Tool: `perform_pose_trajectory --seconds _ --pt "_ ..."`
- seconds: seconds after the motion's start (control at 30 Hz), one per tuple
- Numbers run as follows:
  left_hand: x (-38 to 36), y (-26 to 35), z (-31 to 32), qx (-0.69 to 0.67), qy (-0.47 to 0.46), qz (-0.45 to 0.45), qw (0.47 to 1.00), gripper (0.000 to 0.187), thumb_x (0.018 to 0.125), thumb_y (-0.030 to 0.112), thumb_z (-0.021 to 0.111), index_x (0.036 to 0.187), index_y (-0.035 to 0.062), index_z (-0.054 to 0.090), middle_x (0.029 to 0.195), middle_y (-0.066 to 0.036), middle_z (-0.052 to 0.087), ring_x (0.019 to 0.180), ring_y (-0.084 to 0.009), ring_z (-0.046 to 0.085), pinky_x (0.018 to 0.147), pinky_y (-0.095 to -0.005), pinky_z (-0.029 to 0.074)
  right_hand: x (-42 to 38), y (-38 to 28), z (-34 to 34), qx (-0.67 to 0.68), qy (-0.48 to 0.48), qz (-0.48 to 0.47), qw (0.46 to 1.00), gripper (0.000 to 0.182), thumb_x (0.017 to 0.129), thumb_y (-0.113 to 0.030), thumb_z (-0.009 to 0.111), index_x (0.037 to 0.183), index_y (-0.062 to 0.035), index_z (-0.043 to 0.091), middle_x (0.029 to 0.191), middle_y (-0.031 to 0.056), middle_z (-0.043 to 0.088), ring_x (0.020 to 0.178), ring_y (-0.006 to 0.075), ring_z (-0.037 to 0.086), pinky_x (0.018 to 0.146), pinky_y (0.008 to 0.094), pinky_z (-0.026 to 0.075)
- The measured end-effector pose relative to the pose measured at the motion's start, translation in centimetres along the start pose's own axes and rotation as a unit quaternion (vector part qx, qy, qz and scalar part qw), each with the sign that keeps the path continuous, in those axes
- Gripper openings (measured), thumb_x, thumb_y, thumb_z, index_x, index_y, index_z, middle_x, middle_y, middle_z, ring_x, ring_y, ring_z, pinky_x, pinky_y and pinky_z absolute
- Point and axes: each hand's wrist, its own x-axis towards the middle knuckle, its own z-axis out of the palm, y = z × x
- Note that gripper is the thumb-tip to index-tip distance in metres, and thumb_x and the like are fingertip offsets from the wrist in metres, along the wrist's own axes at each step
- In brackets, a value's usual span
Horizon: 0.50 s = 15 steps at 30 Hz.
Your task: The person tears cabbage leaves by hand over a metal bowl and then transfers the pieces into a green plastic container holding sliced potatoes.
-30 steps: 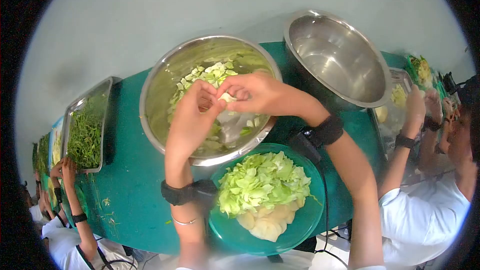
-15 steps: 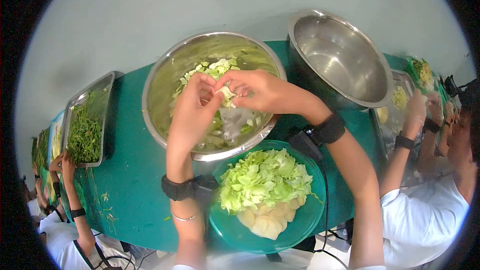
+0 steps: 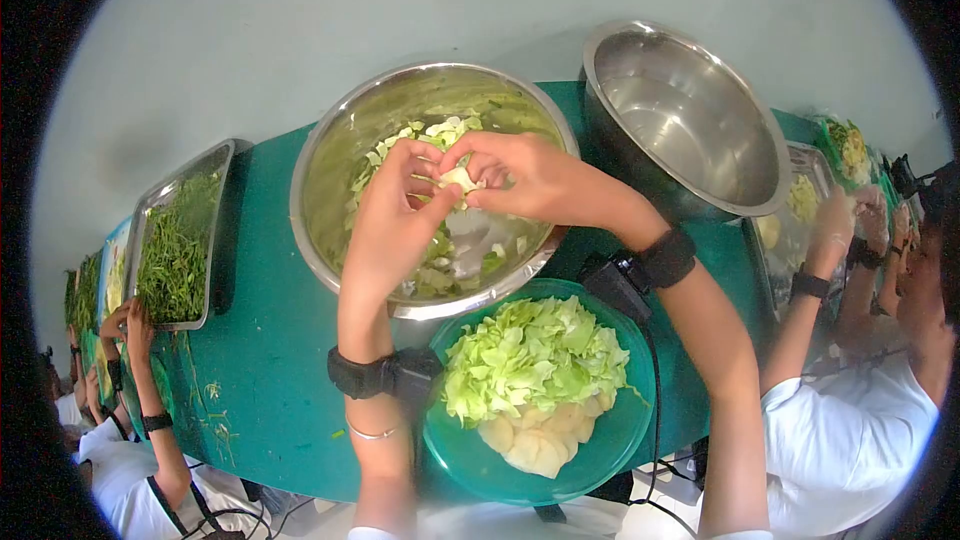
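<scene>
Over a large steel bowl [image 3: 450,309], both of my hands pinch a small pale cabbage piece [image 3: 459,179]. My left hand [image 3: 395,215] grips it from the left with thumb and fingertips, and my right hand [image 3: 525,178] from the right. Torn cabbage pieces [image 3: 440,128] lie in the bowl beneath, partly hidden by my hands. Just in front of the bowl is a green plate [image 3: 440,440]. It bears a heap of torn cabbage leaves [image 3: 535,352] and pale round slices, like potato [image 3: 538,445].
Behind on the right, a second steel bowl [image 3: 690,130] stands tilted. A metal tray of cut greens [image 3: 175,265] is at left, touched by another person's hand [image 3: 135,325]. Other people's hands [image 3: 835,225] work over a tray at right. A black cable [image 3: 655,390] hangs beside the plate.
The view has shifted very slightly. My hands stay over the bowl, both still pinching the cabbage piece, with only small finger movement.
</scene>
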Motion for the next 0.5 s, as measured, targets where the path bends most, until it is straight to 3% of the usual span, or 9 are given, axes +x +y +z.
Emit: perform_pose_trajectory --seconds 0.07,0.17,0.27,0.37,0.47,0.5 --pt "0.0 -0.1 0.0 0.005 0.002 0.001 1.000 0.027 0.079 0.007 0.066 0.103 0.0054 0.052 0.089 -0.004 0.057 0.076 -0.0126 0.055 0.064 -0.0257 0.043 0.1 0.5 0.3 0.004 0.024 -0.039 0.999 0.031 0.077 -0.010 0.062 0.106 -0.0043 0.053 0.067 0.0099 0.056 0.062 0.0198 0.056 0.059 0.0332 0.044" --pt "0.1 -0.4 0.1 0.000 0.011 0.009 1.000 0.027 0.078 0.006 0.066 0.102 0.0056 0.052 0.087 -0.004 0.056 0.076 -0.0129 0.054 0.064 -0.0261 0.043 0.3 0.8 0.4 0.005 0.033 -0.063 0.997 0.034 0.076 -0.009 0.062 0.109 -0.0046 0.053 0.068 0.0114 0.057 0.067 0.0207 0.060 0.062 0.0338 0.047" --pt "0.1 -0.8 0.0 0.020 0.021 0.016 0.999 0.027 0.078 0.006 0.066 0.101 0.0053 0.052 0.086 -0.004 0.056 0.075 -0.0133 0.054 0.065 -0.0265 0.043 0.2 0.7 -0.5 -0.013 -0.018 0.011 1.000 0.031 0.080 -0.009 0.060 0.110 -0.0065 0.055 0.081 0.0054 0.059 0.078 0.0171 0.057 0.071 0.0301 0.047" --pt "0.1 -0.6 -0.1 0.041 0.032 0.024 0.998 0.024 0.077 0.005 0.065 0.098 0.0049 0.053 0.083 -0.004 0.055 0.074 -0.0137 0.054 0.064 -0.0266 0.043 0.2 1.2 -1.1 -0.091 -0.076 0.067 0.991 0.030 0.077 -0.008 0.060 0.107 -0.0063 0.057 0.084 0.0075 0.060 0.081 0.0186 0.058 0.071 0.0318 0.047" --pt "0.1 -0.5 -0.1 0.069 0.022 0.038 0.997 0.022 0.077 0.004 0.065 0.095 0.0045 0.054 0.081 -0.004 0.055 0.073 -0.0138 0.054 0.064 -0.0266 0.043 0.7 2.7 -0.7 -0.202 -0.149 0.056 0.966 0.029 0.075 -0.007 0.058 0.104 -0.0066 0.058 0.087 0.0097 0.061 0.085 0.0225 0.060 0.074 0.0338 0.047" --pt "0.2 -0.6 -0.1 0.073 0.025 0.038 0.996 0.021 0.076 0.004 0.065 0.094 0.0045 0.054 0.080 -0.004 0.055 0.073 -0.0137 0.054 0.063 -0.0266 0.043 0.7 3.1 -0.6 -0.179 -0.162 0.058 0.969 0.030 0.074 -0.006 0.058 0.104 -0.0066 0.059 0.088 0.0101 0.061 0.087 0.0241 0.060 0.075 0.0347 0.047"
